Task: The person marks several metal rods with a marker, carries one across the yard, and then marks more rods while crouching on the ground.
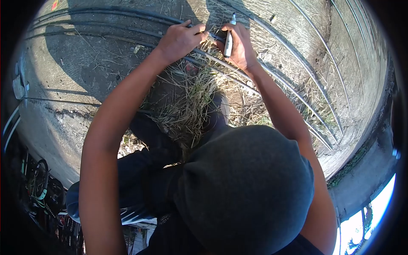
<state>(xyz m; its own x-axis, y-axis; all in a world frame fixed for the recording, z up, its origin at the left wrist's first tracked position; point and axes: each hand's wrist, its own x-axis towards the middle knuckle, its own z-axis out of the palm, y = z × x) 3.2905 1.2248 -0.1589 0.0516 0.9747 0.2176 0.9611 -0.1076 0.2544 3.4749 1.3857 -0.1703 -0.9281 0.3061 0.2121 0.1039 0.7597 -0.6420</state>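
My left hand is closed around one of the long thin metal rods lying across the ground. A short way to its right, my right hand has a white marker pen held under the thumb. The marker stands nearly upright in the picture, its dark end pointing away from me. The right fingers curl close beside the rod between my hands; whether they also grip it is hard to make out. Below both hands, more rods pass over dry straw.
Several rods curve across the concrete at right. A dark head covering fills the lower middle and hides part of my body. A bent leg is at lower left, beyond it a jumble of dark items.
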